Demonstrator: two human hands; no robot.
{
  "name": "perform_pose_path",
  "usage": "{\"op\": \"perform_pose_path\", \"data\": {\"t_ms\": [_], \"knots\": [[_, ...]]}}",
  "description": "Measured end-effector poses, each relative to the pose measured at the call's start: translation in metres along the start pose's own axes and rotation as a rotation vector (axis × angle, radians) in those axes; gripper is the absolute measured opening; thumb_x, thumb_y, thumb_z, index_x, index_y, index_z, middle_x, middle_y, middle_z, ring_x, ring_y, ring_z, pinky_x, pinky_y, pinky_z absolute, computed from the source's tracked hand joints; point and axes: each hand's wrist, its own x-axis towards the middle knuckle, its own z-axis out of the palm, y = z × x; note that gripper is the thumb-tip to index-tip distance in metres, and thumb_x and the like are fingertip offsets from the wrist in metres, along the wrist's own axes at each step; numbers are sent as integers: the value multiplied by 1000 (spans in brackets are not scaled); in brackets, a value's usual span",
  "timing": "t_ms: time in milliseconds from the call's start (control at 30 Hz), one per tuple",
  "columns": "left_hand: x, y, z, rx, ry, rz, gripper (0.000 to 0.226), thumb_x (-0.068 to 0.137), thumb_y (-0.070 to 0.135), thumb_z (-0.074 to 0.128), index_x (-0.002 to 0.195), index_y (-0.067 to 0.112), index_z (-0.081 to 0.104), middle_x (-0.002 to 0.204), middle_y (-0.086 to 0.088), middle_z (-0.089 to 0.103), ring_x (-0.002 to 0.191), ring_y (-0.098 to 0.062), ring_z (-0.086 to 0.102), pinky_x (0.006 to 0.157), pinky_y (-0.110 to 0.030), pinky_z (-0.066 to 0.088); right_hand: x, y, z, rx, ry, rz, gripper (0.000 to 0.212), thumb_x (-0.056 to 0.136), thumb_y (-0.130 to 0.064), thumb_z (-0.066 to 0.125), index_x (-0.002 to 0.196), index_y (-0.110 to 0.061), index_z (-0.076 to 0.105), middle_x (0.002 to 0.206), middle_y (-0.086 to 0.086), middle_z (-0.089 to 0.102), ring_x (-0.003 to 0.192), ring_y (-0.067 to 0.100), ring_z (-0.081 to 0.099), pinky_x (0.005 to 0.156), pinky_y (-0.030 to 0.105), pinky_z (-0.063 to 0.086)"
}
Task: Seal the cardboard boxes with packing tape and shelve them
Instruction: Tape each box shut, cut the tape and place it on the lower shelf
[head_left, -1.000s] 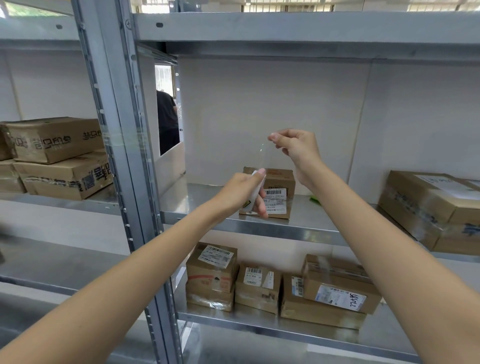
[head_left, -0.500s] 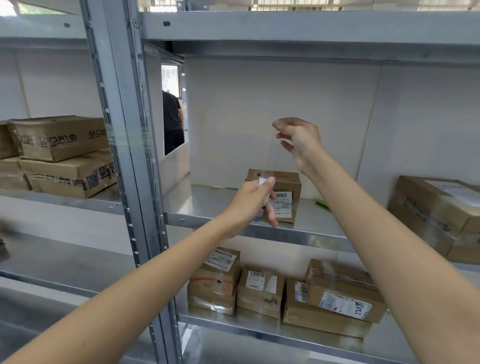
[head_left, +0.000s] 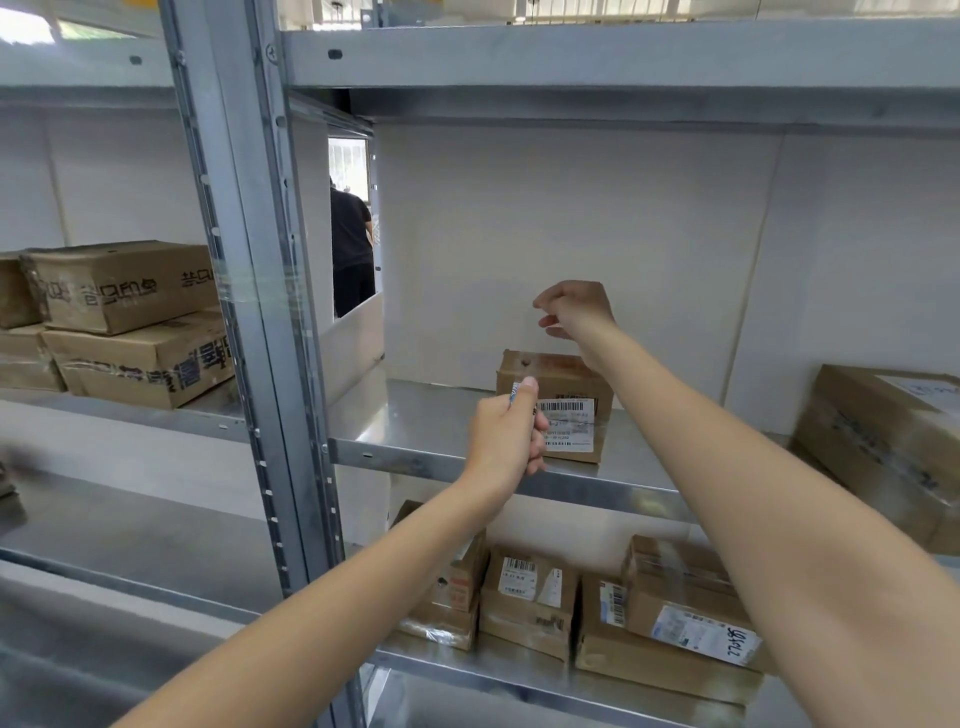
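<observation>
Box (head_left: 556, 384) brown, barcode label, upright on shelf (head_left: 441, 441)

The shelf (head_left: 441, 421) was bare grey metal, smooth with a dull sheen, and its upright post (head_left: 249, 291) at 9 o'clock was the same metal, wrapped in a band of clear glossy film. The small box (head_left: 566, 374) at the centre was matt brown cardboard with a white paper label (head_left: 571, 431). The stacked boxes (head_left: 130, 322) at 9 o'clock were creased cardboard under shiny clear tape.
</observation>
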Motion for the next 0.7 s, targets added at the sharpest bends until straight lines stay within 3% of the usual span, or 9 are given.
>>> {"op": "perform_pose_path", "data": {"t_ms": [267,400,467,600,700], "knots": [[6,-6,2,5,33,-85,45,103,34,43,67,8,50,40,2,39,33,-10,34,38,-20,36,7,21,10,-62,29,28,17,91,3,51,81,-3,65,89,7,64,61,19,60,57,28,59],[6,-7,3,-18,37,-109,43,103,34,44,69,8,50,45,-2,38,35,-12,33,39,-20,35,14,27,10,-136,26,63,12,88,5,55,89,5,67,92,14,65,63,20,62,74,40,61],[5,-11,2,-48,24,-130,40,103,32,43,72,8,49,47,-2,38,36,-12,33,39,-21,34,16,30,12,-222,16,80,13,85,5,60,95,9,67,89,20,66,64,24,64,75,40,59],[6,-18,-2,13,33,-127,24,103,32,43,105,8,44,62,-6,51,36,-12,41,40,-24,39,12,27,17,-548,-48,34,7,82,1,57,83,-3,63,83,14,62,74,25,59,60,27,45],[8,-20,-6,83,50,-63,39,100,27,47,132,26,24,83,-5,56,39,-12,50,42,-24,45,12,22,19,-712,-101,43,13,86,-2,50,92,-3,61,92,14,61,82,27,56,62,27,41]]}}
